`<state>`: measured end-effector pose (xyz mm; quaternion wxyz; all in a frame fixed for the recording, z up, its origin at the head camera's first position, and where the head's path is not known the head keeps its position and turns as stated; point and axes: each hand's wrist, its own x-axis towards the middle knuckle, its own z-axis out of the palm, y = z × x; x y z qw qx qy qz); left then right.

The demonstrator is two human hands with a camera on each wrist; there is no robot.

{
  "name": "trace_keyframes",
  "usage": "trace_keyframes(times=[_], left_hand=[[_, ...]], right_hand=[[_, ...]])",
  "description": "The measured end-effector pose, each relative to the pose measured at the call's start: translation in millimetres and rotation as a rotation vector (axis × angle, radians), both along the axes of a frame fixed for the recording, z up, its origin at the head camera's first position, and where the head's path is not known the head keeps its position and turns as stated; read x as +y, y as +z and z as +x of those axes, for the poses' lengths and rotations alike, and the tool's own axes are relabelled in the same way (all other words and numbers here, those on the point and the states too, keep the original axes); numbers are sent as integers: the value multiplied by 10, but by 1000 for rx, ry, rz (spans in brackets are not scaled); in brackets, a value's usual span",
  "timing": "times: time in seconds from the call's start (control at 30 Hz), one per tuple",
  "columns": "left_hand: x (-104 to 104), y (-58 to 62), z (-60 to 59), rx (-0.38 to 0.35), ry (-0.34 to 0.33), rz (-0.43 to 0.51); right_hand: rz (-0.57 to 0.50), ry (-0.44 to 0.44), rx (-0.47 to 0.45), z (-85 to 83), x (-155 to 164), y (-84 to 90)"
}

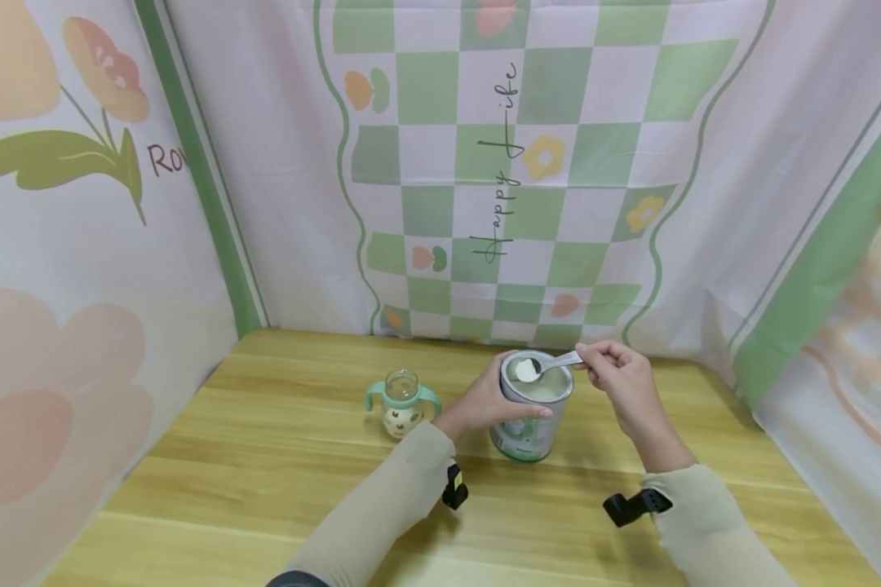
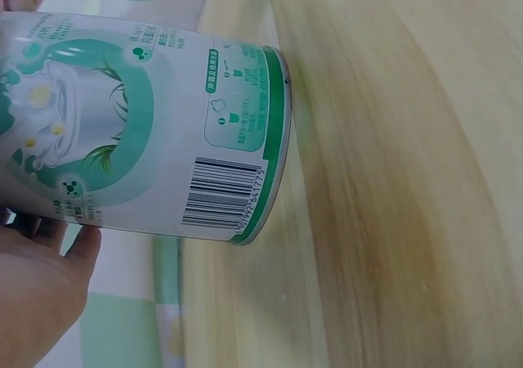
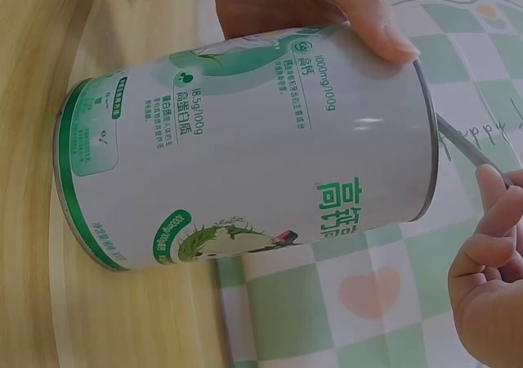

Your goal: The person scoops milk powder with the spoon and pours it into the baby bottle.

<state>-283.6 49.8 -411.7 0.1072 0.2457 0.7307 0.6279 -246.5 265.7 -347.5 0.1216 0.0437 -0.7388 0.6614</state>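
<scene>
A white and green milk powder can [image 1: 526,440] stands uncovered on the table, tilted slightly in the head view. My left hand [image 1: 480,399] grips the can round its upper side, thumb across the front. Between the thumb and fingers of my right hand [image 1: 624,383] is the handle of a metal spoon [image 1: 564,359]. The spoon's bowl, heaped with white powder [image 1: 526,371], is over the can's mouth. In the right wrist view, only part of the spoon handle [image 3: 466,143] shows past the rim; the can [image 3: 327,155] hides the bowl. The left wrist view shows the can's barcode side [image 2: 221,192].
Left of the can stands a baby bottle [image 1: 401,416] with mint green handles and no lid on top; whitish contents show in its lower part. The wooden table [image 1: 264,465] reaches back to a patterned cloth curtain [image 1: 426,212]. More cloth hangs at both sides.
</scene>
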Motion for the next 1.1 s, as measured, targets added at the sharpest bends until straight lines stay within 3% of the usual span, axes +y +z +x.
trace_keyframes(times=[0.27, 0.47, 0.7, 1.1], left_hand=[[11, 12, 1, 21, -36, 10], [-12, 26, -29, 86, -88, 5], [-152, 114, -13, 58, 13, -147], [-389, 258, -72, 180, 56, -223]], right_hand=[[-23, 21, -12, 2, -38, 48], [-26, 36, 11, -2, -84, 87], [-43, 47, 5, -8, -147, 116], [-42, 44, 15, -57, -258, 118]])
